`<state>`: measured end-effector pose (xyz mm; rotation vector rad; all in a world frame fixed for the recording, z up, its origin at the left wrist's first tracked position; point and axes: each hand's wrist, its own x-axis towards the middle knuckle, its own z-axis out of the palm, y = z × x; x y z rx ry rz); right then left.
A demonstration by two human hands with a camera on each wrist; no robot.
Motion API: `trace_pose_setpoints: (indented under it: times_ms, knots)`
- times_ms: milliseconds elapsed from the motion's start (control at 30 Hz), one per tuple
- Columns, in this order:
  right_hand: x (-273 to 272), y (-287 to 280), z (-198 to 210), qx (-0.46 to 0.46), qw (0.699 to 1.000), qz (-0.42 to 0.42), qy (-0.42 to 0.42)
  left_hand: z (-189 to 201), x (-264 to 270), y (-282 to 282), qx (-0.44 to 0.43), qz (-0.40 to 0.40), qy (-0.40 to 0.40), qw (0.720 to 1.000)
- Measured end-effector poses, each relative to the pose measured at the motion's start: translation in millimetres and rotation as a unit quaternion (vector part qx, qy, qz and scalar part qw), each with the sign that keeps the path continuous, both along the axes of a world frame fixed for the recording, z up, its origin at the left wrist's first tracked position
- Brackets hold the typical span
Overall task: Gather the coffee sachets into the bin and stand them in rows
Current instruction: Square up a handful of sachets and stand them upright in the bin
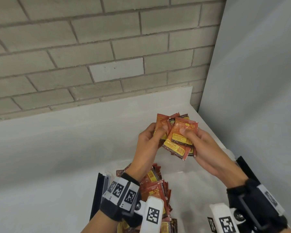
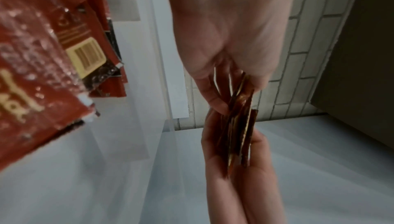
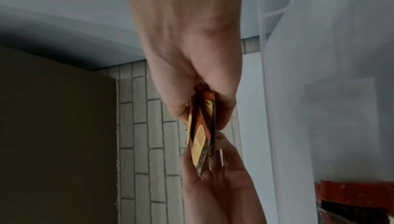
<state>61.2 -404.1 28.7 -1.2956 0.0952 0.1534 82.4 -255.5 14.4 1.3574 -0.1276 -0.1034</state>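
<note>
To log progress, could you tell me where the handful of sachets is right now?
In the head view, the sachets sit right of centre, held between the left hand and right hand, above the bin.

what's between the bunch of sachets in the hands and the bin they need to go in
Nothing visible. Both the left hand and the right hand grip the bunch of sachets above the counter, just beyond the clear bin. The bin is open-topped; the sachets already in it fill its left side, while its right side looks free.

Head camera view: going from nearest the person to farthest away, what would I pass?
Sachets standing in the bin → bunch of sachets held by left hand and right hand → white ledge → brick wall.
</note>
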Motion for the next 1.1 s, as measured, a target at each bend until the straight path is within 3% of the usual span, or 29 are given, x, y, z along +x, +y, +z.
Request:
trace_pose_setpoints:
  times_ms: [200, 367, 633, 700, 767, 833, 900, 967, 1033, 1100]
  knots:
    - [-3, -1, 5, 0.080, 0.996, 0.029, 0.022, 8, -6, -6, 0.050, -0.022, -0.015, 0.998]
    - [-4, 0, 7, 0.093, 0.994, 0.045, 0.016, 14, -10, -8, 0.065, -0.057, -0.008, 0.996]
    - [-11, -11, 27, 0.092, 0.994, 0.054, -0.001, 38, -14, 2, 0.170, -0.086, -0.086, 0.978]
    - [-15, -16, 34, 0.060, 0.997, 0.055, -0.008, 48, -17, 3, 0.261, -0.092, -0.123, 0.953]
    - [-22, -21, 39, 0.024, 0.998, 0.061, -0.015, 60, -21, 1, 0.350, -0.099, -0.203, 0.909]
    - [-28, -24, 44, 0.002, 0.997, 0.073, -0.022, 69, -24, -2, 0.432, -0.141, -0.306, 0.837]
    - [-38, -26, 48, -0.021, 0.996, 0.077, -0.036, 74, -31, -11, 0.511, -0.186, -0.382, 0.747]
    - [-49, -27, 50, -0.054, 0.995, 0.070, -0.054, 72, -36, -23, 0.555, -0.211, -0.421, 0.686]
    - [-60, -27, 53, -0.085, 0.992, 0.051, -0.073, 69, -40, -32, 0.553, -0.205, -0.448, 0.672]
    - [-69, -29, 54, -0.094, 0.991, 0.031, -0.091, 66, -41, -36, 0.520, -0.177, -0.471, 0.690]
